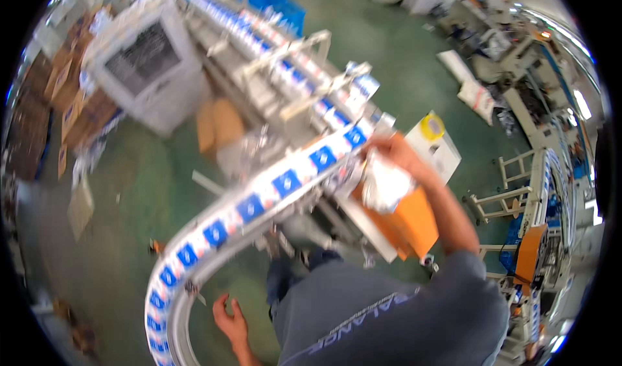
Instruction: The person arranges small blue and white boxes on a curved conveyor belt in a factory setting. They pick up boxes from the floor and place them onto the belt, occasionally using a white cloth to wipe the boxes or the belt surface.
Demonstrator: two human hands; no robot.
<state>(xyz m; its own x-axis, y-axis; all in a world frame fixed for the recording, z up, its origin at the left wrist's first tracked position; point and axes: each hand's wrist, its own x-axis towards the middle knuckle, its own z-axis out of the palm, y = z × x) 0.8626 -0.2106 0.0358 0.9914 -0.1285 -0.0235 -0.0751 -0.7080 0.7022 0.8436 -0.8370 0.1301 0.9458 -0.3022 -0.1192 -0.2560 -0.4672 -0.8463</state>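
Note:
A curved conveyor [173, 252] carries a row of white packs [286, 183] with blue square labels. By its right end, my right hand [391, 151] reaches in with curled fingers. Blur and the hand itself hide what the fingertips hold. Just under that hand, a crumpled white plastic bag [387, 186] hangs or lies against an orange box-like part [414, 220]; whether my hand grips the bag is unclear. Low inside the conveyor's bend, my left hand [231, 320] is open, its fingers apart, touching nothing visible.
A straight conveyor line [269, 58] with more packs runs away toward the far left. Beside it stand a large white wrapped block [139, 64] and a cardboard box [219, 125]. A white panel with a yellow tape roll [432, 127] is beyond my right forearm. Another conveyor [538, 200] stands far right.

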